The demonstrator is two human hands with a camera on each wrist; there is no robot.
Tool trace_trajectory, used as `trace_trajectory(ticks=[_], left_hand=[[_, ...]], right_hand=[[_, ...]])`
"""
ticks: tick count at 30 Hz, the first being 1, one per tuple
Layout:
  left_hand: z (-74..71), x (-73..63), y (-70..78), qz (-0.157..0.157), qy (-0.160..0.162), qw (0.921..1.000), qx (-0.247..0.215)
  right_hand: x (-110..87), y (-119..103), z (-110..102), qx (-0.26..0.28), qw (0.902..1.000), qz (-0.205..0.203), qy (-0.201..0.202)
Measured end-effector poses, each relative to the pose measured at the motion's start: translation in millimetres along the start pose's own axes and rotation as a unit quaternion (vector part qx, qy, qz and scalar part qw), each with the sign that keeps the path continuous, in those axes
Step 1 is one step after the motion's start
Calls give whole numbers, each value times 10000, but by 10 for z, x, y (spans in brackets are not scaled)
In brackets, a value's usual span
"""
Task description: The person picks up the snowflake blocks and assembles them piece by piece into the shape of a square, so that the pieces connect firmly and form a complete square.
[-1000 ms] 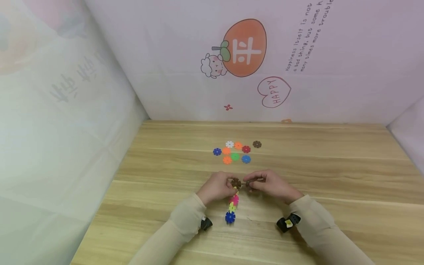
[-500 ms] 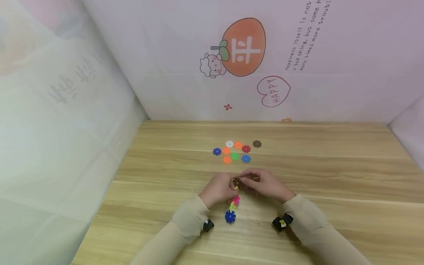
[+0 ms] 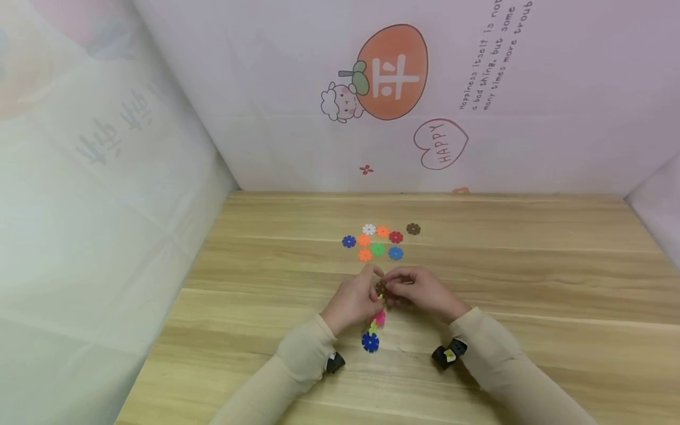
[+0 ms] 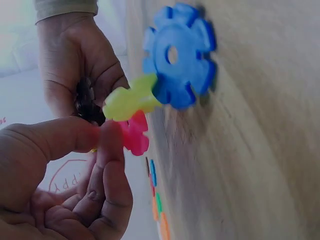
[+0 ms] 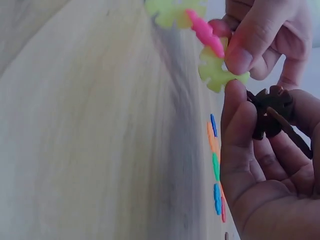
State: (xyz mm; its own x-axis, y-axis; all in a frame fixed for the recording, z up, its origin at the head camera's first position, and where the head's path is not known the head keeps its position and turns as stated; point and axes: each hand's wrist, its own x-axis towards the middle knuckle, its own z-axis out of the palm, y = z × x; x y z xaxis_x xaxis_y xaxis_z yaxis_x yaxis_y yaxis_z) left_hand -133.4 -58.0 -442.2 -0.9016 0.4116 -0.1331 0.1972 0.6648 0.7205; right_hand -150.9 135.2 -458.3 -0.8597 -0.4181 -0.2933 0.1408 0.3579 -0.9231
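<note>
My left hand (image 3: 353,298) pinches a yellow snowflake disc (image 5: 212,72) between thumb and fingers. That disc belongs to a linked chain: a pink disc (image 4: 136,134), another yellow disc (image 4: 131,100) and a blue disc (image 4: 187,60) at the near end, low over the table. At the chain's far end, my right hand (image 3: 422,290) holds dark brown snowflake discs (image 5: 272,107), one slotted crosswise to another. The fingertips of both hands meet around the brown pieces, which they partly hide in the head view.
Beyond the hands, loose snowflake discs lie flat on the wooden table (image 3: 276,260): a white one (image 3: 369,229), a dark blue one (image 3: 349,241), a green one (image 3: 378,249), a brown one (image 3: 413,228) and several others. White printed cloth (image 3: 276,147) walls the table's back and sides.
My right hand has moved left with its brown piece, closing the gap to my left hand. The left hand and the chain have shifted slightly away from me.
</note>
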Motion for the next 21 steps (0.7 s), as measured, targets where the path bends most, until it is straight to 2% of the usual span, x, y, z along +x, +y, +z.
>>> trace_trajectory(ticks=[4, 8, 15, 18, 21], left_hand=[[-3, -9, -9, 113, 81, 9996, -228], [-1, -11, -21, 166, 82, 9994, -292], [-30, 1, -17, -120, -199, 9994, -240], [-83, 13, -29, -329, -345, 9983, -332], [-136, 49, -63, -426, -315, 9975, -461]], right_hand=[[-9, -13, 2, 390, 9992, 36, -87], [-11, -17, 3, 443, 9990, 28, -102], [0, -13, -10, 36, 9999, 94, -33], [11, 7, -24, 58, 9999, 76, -130], [24, 40, -39, 174, 9995, 4, -255]])
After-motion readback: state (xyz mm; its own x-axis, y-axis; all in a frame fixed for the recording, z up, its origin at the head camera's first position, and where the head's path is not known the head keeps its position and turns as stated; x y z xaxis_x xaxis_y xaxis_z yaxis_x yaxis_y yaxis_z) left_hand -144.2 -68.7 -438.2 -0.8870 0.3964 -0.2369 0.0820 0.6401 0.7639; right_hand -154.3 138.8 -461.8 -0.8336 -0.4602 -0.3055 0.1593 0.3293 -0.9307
